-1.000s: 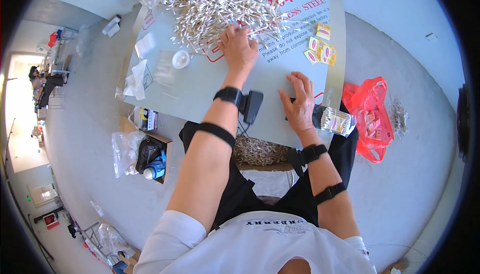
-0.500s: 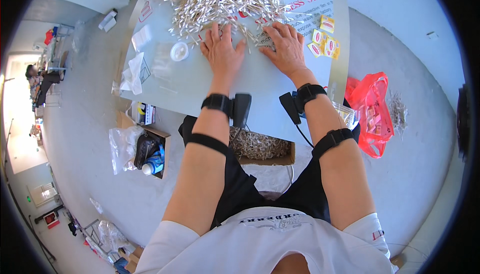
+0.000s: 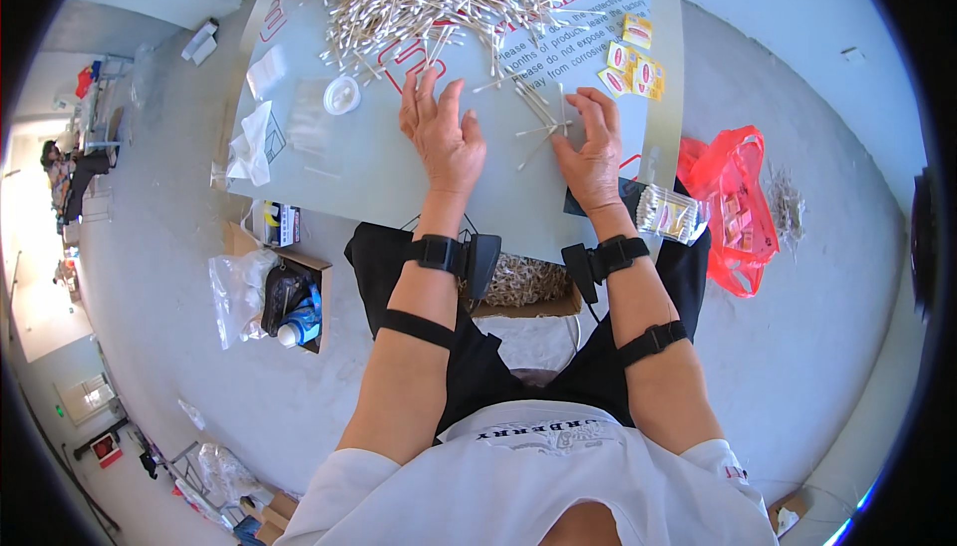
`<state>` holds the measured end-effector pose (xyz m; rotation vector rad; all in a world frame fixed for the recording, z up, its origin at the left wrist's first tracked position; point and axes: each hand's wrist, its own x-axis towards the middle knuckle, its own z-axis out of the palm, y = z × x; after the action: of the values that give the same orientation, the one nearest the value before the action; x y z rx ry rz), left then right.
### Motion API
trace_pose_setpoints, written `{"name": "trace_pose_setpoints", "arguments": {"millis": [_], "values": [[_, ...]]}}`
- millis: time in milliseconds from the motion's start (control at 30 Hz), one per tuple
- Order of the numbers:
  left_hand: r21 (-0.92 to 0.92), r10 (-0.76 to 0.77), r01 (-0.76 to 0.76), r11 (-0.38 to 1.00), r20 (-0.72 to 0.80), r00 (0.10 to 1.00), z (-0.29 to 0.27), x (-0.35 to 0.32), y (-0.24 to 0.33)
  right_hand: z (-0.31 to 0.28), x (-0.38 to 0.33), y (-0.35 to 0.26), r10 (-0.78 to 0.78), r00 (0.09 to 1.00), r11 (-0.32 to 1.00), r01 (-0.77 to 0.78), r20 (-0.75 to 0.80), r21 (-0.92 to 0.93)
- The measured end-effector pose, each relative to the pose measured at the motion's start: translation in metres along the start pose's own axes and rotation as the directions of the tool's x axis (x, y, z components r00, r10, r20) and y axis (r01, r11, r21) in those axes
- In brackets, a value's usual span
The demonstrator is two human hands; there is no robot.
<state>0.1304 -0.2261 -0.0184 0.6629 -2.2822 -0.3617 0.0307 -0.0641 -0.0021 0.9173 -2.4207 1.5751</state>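
Note:
A big heap of cotton swabs [image 3: 414, 2] covers the far middle of the metal-topped table [image 3: 349, 182]. My left hand [image 3: 446, 142] is just nearer than the heap's edge, fingers bent and apart, holding nothing. To its right, my right hand [image 3: 592, 152] is open, thumb and fingers parted beside a few loose cotton swabs [image 3: 538, 105]. One of those swabs lies close to its fingertips; whether they touch cannot be told. A pack of cotton swabs [image 3: 668, 214] sits at the table's near right edge, by my right wrist.
Small yellow-and-white packets [image 3: 638, 65] lie at the table's right. A round white container [image 3: 341, 95] and a crumpled tissue [image 3: 251, 145] are on the left. Beyond the right edge hangs a red plastic bag [image 3: 733, 212]. Below stands a box of swabs [image 3: 518, 282]; another box [image 3: 299, 302] holds a blue bottle.
Both hands have drawn back from the heap toward me, and the fingers have bent. A few swabs now lie apart from the heap beside my right hand. The whole view has shifted slightly.

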Motion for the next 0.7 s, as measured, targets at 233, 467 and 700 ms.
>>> {"name": "trace_pose_setpoints", "arguments": {"millis": [233, 467, 700], "values": [[-0.168, 0.083, -0.047, 0.985, 0.217, 0.973, -0.02, -0.026, 0.062, -0.006, -0.009, 0.018, 0.034, 0.999, 0.996, -0.037, -0.037, -0.083], [-0.177, 0.13, -0.091, 0.98, 0.219, 0.967, -0.009, -0.031, 0.05, -0.004, -0.003, 0.023, 0.068, 0.997, 0.994, -0.072, -0.044, -0.086], [-0.269, 0.112, -0.053, 0.962, 0.208, 0.972, 0.002, 0.001, 0.047, -0.009, -0.003, 0.02, 0.155, 0.983, 0.983, -0.145, -0.095, 0.109]]}}
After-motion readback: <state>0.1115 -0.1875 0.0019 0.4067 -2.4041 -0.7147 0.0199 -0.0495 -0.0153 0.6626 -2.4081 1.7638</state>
